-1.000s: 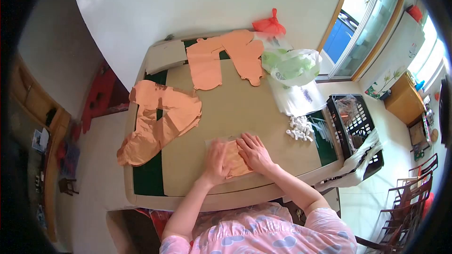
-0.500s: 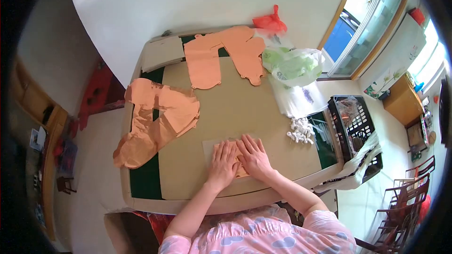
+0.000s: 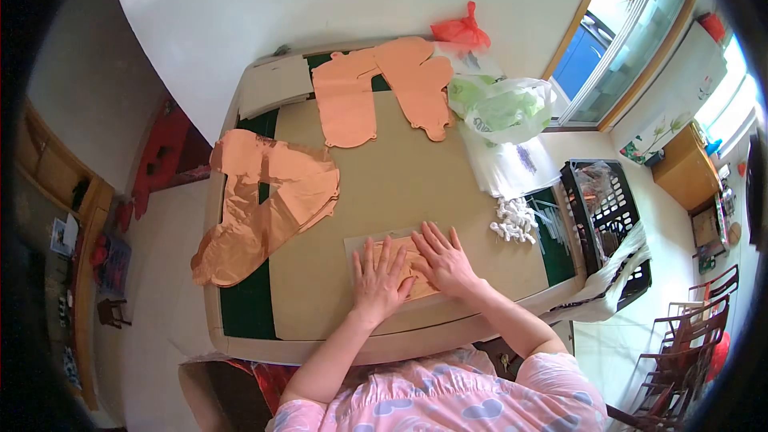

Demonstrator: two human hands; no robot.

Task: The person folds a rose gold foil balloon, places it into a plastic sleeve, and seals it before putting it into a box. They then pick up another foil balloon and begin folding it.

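Note:
My left hand [image 3: 379,286] lies flat with fingers spread on a folded rose-gold foil piece [image 3: 412,268]. On its right side my right hand [image 3: 447,265] also rests flat, fingers stretched out and palm down. A clear plastic bag [image 3: 350,248] shows around the foil's edges; the hands hide much of both. To the left lies a creased, flat rose-gold foil balloon [image 3: 276,188]. Further back are more flat rose-gold foil balloons [image 3: 348,108], partly overlapping.
Flat grey-brown sheets [image 3: 276,84] sit at the back left. On the right are a green-and-white plastic bag [image 3: 508,108], clear bags [image 3: 512,168], white string bundles [image 3: 514,220], thin clear sticks [image 3: 552,224] and a black crate [image 3: 600,208]. A red bag [image 3: 462,30] stands behind.
My hands have spread a little further apart, the right one moving slightly right. More of the folded foil shows between them. The camera view has shifted slightly.

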